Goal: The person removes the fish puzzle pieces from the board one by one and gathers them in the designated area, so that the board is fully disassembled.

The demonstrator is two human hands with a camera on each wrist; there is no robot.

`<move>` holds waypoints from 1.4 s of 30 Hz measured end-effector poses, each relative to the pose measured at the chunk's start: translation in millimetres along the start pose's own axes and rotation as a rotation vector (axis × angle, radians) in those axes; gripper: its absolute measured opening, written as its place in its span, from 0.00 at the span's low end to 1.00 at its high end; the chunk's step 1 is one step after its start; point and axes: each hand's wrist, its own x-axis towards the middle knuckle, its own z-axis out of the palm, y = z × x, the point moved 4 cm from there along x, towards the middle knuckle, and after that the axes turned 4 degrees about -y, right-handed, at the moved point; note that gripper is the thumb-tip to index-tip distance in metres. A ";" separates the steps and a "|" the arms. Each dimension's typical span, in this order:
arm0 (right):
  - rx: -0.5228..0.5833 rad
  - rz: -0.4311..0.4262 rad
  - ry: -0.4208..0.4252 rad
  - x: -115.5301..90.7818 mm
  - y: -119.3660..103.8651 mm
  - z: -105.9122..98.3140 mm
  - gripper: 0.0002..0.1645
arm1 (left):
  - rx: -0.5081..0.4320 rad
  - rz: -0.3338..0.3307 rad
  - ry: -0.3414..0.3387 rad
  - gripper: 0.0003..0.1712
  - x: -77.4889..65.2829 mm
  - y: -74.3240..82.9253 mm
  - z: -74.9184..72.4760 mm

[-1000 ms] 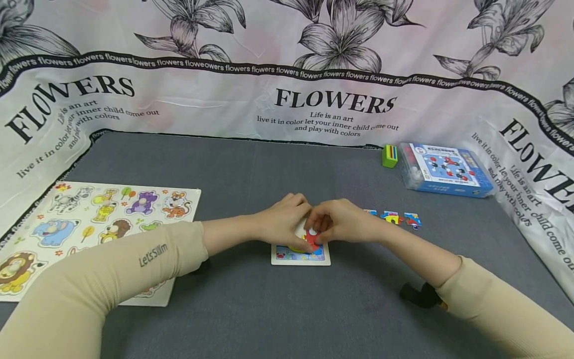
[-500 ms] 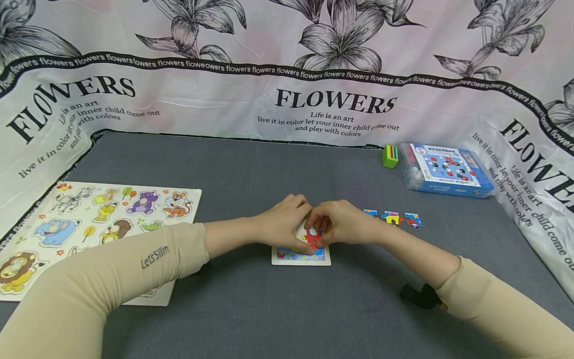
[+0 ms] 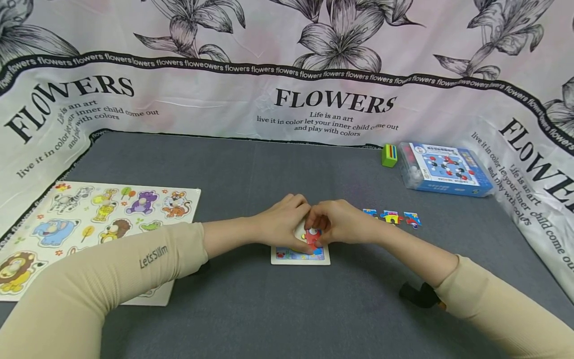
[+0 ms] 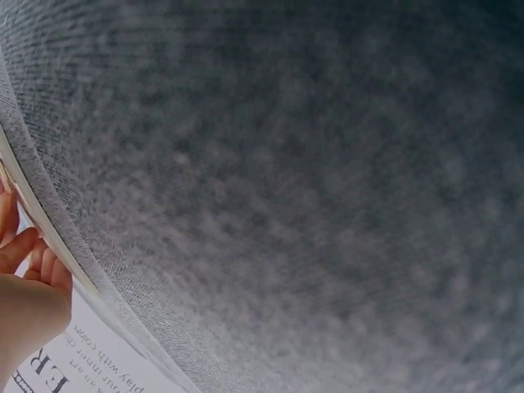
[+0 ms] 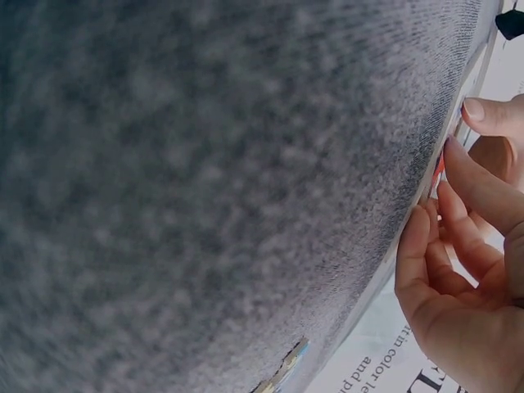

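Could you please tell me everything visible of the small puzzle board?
The small puzzle board looks thin, card-like and pale-rimmed, lying flat on grey cloth. Blue shows inside its near rim, a red piece above. The left hand and right hand touch it, hiding much; the right appears to pinch that piece.

The small puzzle board [image 3: 300, 263], white-rimmed with a partly covered blue picture, lies under both hands. One red piece [image 3: 312, 235] is between left hand [image 3: 281, 224] and right hand [image 3: 347, 223]. Beyond the right hand lie colourful loose pieces [image 3: 391, 217].
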 end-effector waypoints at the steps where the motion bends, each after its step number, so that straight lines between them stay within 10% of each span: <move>1: 0.003 0.001 0.000 0.2 -0.1 -0.1 0.18 | 0.004 -0.001 -0.002 0.38 0.3 -0.3 0.2; 42: 0.144 0.023 -0.004 -14.8 17.4 -15.3 0.08 | 0.021 -0.014 0.001 0.44 -1.9 0.0 2.0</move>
